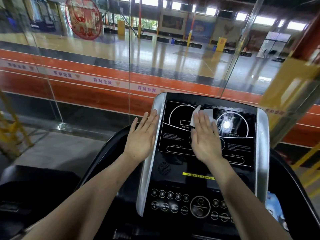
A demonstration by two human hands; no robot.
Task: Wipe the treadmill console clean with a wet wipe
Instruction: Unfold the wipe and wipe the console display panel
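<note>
The black treadmill console [242, 153] with silver side rails fills the lower middle of the head view. My right hand [206, 137] lies flat with straight fingers on the display panel, pressing a white wet wipe [208, 113] against the glass near the top centre. The wipe sticks out past my fingertips. A wet, smeared sheen shows on the right dial [228, 124]. My left hand [142, 135] rests flat with straight fingers against the console's left silver rail [150, 168], holding nothing.
A button panel [187, 205] sits below the display. A blue and white packet [275, 210] lies in the tray at the console's right. Glass panels [103, 66] stand right behind the console, with a sports hall beyond. Yellow railings [12, 129] stand at left.
</note>
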